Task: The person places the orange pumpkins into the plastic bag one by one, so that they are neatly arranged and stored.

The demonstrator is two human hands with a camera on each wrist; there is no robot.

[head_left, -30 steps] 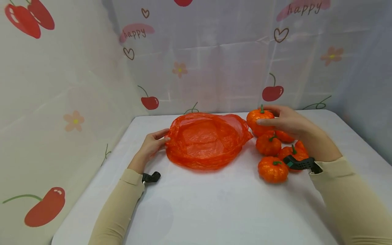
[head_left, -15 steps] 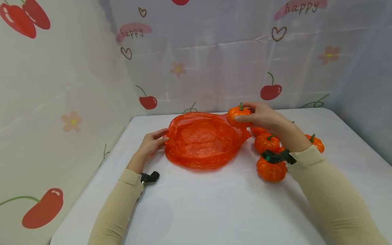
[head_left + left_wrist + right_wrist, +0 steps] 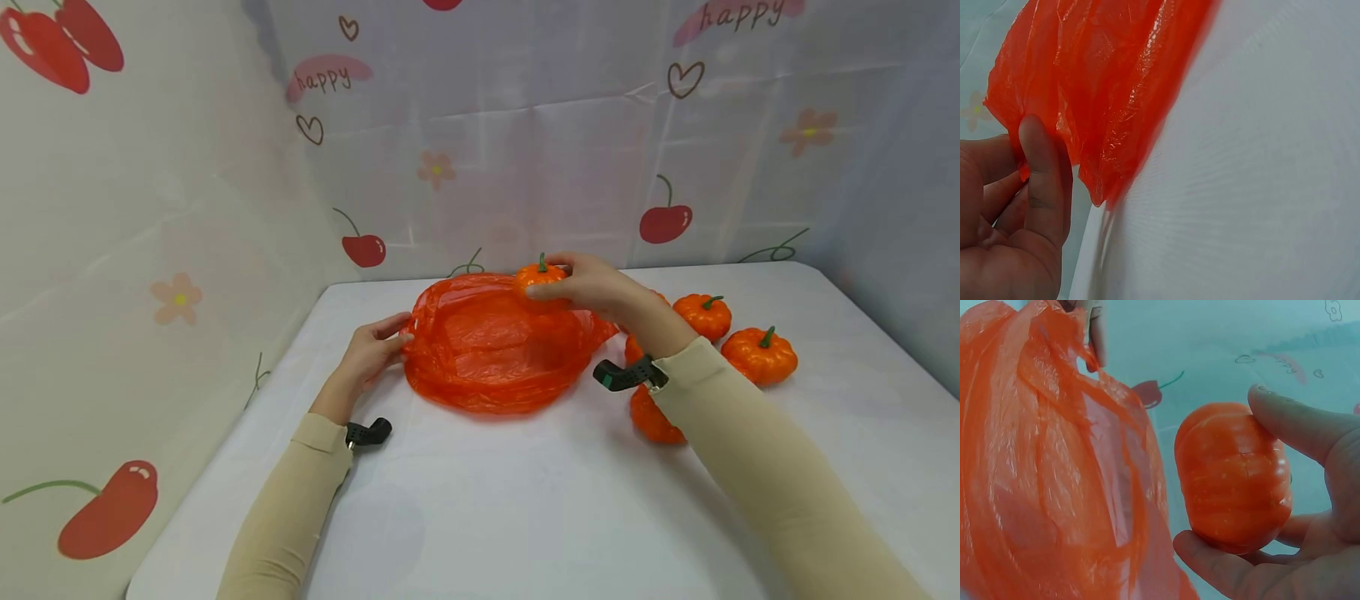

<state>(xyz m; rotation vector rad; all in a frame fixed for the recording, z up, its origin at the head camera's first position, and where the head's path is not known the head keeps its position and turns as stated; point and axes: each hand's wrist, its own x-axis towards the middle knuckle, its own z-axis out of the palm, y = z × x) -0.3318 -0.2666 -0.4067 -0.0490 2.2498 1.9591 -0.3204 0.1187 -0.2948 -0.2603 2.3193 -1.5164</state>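
A thin red plastic bag lies spread on the table with its mouth open upward. At its left edge, my left hand pinches the film between thumb and fingers; the left wrist view shows the thumb pressed on the bag. My right hand holds a small orange pumpkin with a green stem above the bag's far right part. In the right wrist view, thumb and fingers grip the pumpkin from opposite sides, beside the bag and apart from it.
Several more small pumpkins stand on the right of the white table, among them one pumpkin at the outer side and another behind it. The right forearm covers part of the group. A printed curtain hangs behind the table.
My right hand has lifted the pumpkin from the group on the right and carried it left over the bag. The left hand keeps its hold on the bag's edge.
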